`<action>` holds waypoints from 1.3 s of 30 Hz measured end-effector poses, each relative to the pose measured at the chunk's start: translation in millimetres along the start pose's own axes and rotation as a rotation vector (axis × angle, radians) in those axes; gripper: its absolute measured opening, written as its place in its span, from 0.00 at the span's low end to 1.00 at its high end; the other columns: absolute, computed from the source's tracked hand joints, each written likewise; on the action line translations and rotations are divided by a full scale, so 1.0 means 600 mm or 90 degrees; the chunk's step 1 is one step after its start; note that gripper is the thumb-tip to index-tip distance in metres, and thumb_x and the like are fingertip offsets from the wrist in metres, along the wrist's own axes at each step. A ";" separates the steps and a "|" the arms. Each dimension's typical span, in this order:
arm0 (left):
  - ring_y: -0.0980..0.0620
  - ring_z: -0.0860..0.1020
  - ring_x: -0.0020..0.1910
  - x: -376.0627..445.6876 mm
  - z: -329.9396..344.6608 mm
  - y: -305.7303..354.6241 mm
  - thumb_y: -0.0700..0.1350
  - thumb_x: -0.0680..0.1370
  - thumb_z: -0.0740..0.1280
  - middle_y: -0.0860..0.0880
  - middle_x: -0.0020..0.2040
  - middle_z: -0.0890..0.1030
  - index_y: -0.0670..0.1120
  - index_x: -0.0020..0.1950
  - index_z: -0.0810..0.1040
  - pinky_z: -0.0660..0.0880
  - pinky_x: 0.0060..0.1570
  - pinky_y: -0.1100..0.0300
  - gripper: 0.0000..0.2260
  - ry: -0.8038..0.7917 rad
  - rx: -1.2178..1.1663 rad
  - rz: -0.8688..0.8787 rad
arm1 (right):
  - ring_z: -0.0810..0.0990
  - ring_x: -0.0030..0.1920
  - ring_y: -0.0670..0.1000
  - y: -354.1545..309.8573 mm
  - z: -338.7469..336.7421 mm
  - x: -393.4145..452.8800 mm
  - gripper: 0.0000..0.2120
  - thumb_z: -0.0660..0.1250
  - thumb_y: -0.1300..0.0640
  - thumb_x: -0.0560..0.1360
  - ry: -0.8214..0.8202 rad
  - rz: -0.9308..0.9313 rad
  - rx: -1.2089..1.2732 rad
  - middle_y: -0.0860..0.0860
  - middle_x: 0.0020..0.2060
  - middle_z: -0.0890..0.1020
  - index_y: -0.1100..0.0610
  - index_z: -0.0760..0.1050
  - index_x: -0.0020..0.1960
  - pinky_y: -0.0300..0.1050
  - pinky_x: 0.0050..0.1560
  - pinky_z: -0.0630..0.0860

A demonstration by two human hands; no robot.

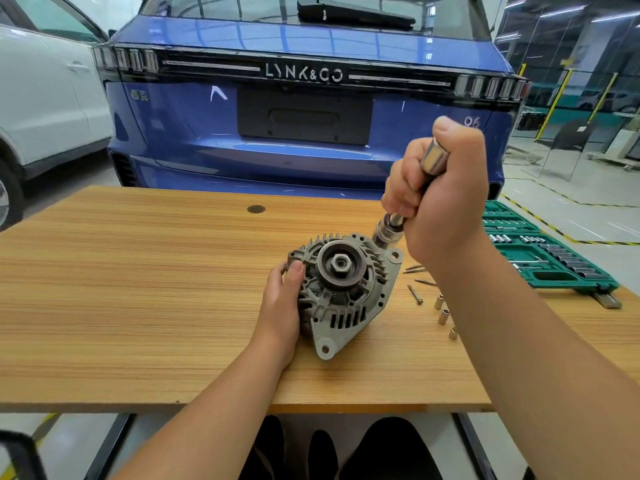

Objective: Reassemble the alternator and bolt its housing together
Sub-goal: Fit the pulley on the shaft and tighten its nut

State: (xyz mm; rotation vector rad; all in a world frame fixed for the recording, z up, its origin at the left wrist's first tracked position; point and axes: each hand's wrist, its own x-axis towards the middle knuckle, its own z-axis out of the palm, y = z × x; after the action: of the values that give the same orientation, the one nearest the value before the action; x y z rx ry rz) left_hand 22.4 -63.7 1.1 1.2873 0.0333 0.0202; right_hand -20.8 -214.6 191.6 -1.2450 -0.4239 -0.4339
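Alternator (341, 292) sits near the middle of the table (138, 271), pulley face up, the pulley nut (340, 264) showing at centre. Housing halves look closed together.

Left hand (282, 306) grips the housing on its left flank, thumb laid over the finned rim, steadying it against turning.

Right hand (438, 199) is wrapped in a full fist round a chrome driver (433, 157), handle end poking out above the thumb. The shaft runs down and left to a socket (384, 235) set on the housing's upper right edge, just beside the mounting ear (394, 255). The bolt head under the socket is hidden; cannot tell how far in it is.

Step in hand, as I judge it: running in a through-bolt at that corner.

Loose on the table to the right of the alternator: several long bolts (415, 294) and three small sockets (443, 315), partly behind the right forearm. Green socket case (540, 258) lies open at the table's right edge. A blue car (304, 116) stands beyond the table.

Bolts still lying loose suggest the housing is only part bolted.

Next move calls for: keeping the driver in line with the bolt, the left hand countering the twist, then lifting off, picking a loose bolt and seating it in another hole round the rim. Risk: cross-threading if the driver leans.
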 end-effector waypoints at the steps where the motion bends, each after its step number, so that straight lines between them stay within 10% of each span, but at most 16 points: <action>1: 0.50 0.83 0.60 -0.001 0.000 0.000 0.77 0.62 0.71 0.49 0.63 0.83 0.53 0.75 0.70 0.81 0.60 0.45 0.48 -0.001 -0.003 0.004 | 0.56 0.23 0.51 0.007 -0.010 -0.001 0.20 0.57 0.46 0.72 0.024 0.023 0.007 0.50 0.20 0.60 0.55 0.62 0.25 0.40 0.28 0.57; 6: 0.56 0.84 0.57 -0.006 0.001 0.001 0.73 0.65 0.70 0.50 0.66 0.81 0.55 0.77 0.67 0.82 0.48 0.59 0.44 -0.029 0.006 0.030 | 0.57 0.23 0.50 0.037 -0.040 -0.005 0.21 0.57 0.45 0.71 0.092 0.075 0.001 0.50 0.20 0.61 0.54 0.63 0.24 0.42 0.27 0.56; 20: 0.49 0.84 0.59 -0.002 -0.002 -0.005 0.65 0.65 0.73 0.50 0.63 0.84 0.61 0.69 0.73 0.80 0.60 0.44 0.33 -0.041 -0.032 0.020 | 0.57 0.24 0.51 0.045 -0.042 -0.018 0.22 0.57 0.43 0.72 0.074 0.080 0.022 0.50 0.21 0.61 0.54 0.65 0.24 0.45 0.30 0.53; 39: 0.54 0.84 0.59 -0.009 -0.005 -0.007 0.63 0.68 0.73 0.54 0.60 0.84 0.63 0.69 0.69 0.80 0.54 0.55 0.31 -0.092 -0.017 0.069 | 0.67 0.29 0.51 0.052 0.009 -0.025 0.13 0.56 0.52 0.71 -0.331 0.078 -0.131 0.52 0.25 0.71 0.58 0.68 0.31 0.44 0.35 0.67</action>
State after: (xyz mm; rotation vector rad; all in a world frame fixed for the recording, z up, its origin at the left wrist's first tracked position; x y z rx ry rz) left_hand 17.1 -62.2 -3.5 1.2604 -0.1604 0.0194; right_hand -17.2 -200.4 160.3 -1.5762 -0.7522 -0.0405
